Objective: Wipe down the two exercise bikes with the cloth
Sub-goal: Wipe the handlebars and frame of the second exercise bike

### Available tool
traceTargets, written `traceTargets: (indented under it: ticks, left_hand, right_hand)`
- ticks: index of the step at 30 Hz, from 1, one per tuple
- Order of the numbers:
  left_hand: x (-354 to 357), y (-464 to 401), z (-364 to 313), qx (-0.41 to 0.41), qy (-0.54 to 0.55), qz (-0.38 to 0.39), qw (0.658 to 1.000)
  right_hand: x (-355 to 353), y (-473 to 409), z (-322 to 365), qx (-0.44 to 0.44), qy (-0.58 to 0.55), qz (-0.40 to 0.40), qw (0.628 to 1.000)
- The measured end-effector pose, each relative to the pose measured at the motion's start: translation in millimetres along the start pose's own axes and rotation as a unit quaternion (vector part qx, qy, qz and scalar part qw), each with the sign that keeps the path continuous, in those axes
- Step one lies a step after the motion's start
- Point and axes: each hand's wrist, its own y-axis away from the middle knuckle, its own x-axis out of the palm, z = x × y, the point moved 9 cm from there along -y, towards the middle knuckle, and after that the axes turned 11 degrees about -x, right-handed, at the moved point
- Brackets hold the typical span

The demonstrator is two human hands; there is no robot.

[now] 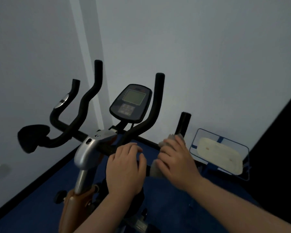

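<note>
Handlebars [89, 96]: matt black, foam-like padding. Stem housing [87, 148]: silver, smooth, satin sheen, metal or plastic not determinable. Post [81, 180] beneath: bright polished metal. Console [130, 102]: dark smooth plastic, dull grey screen. Cloth [155, 170]: pale grey, soft woven fabric. Floor [40, 195]: blue, matt. Wall [208, 47]: plain, matt.

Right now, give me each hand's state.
Left hand: curled around the black handlebar, gripping it.
Right hand: holding the cloth against the handlebar.
</note>
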Motion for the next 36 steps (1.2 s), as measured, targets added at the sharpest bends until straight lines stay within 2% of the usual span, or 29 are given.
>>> traceTargets:
  ticks: [2, 5, 8, 10, 12, 14, 16, 20, 24, 28, 31, 33, 36]
  left_hand:
    - [0, 1, -1, 0.013, -0.001, -0.004, 1.000]
    - [-1, 2, -3, 0.014, -0.003, 0.002, 1.000]
    - [-3, 2, -3, 0.016, 0.004, -0.008, 1.000]
    - [-4, 2, -4, 0.027, 0.004, -0.017, 0.999]
    - [-4, 1, -6, 0.030, 0.004, -0.018, 0.999]
    - [-2, 1, -7, 0.034, 0.004, -0.010, 0.999]
    - [-1, 1, -7, 0.033, 0.006, 0.001, 0.999]
    - [0, 1, -7, 0.028, 0.009, 0.014, 0.999]
    - [0, 2, -8, 0.026, 0.012, 0.019, 0.999]
    - [0, 2, -8, 0.026, 0.013, 0.015, 0.999]
    - [2, 0, -6, 0.019, 0.011, 0.020, 1.000]
    - [3, 0, -5, 0.013, 0.014, 0.021, 1.000]
    - [2, 0, -4, 0.006, 0.010, 0.020, 1.000]
  right_hand:
    - [-5, -8, -18, -0.055, 0.006, 0.031, 0.998]
    - [-23, -26, -62, -0.055, 0.082, 0.057, 0.993]
    - [-28, -28, -80, 0.048, 0.109, 0.030, 0.992]
    - [-24, -16, -71, 0.178, 0.024, -0.047, 0.983]
    - [-6, 5, -50, 0.327, -0.113, -0.127, 0.930]
    - [9, 18, -27, 0.408, -0.203, -0.185, 0.871]
    - [11, 19, -33, 0.451, -0.216, -0.204, 0.842]
    - [5, 11, -96, 0.539, -0.275, -0.214, 0.767]
    - [4, 18, -89, 0.545, -0.265, -0.268, 0.749]
    - [19, 31, -66, 0.542, -0.240, -0.249, 0.766]
    - [7, 17, -91, 0.511, -0.234, -0.248, 0.789]
    - [-15, -3, -111, 0.450, -0.190, -0.248, 0.837]
    - [-28, -25, -113, 0.348, -0.113, -0.198, 0.909]
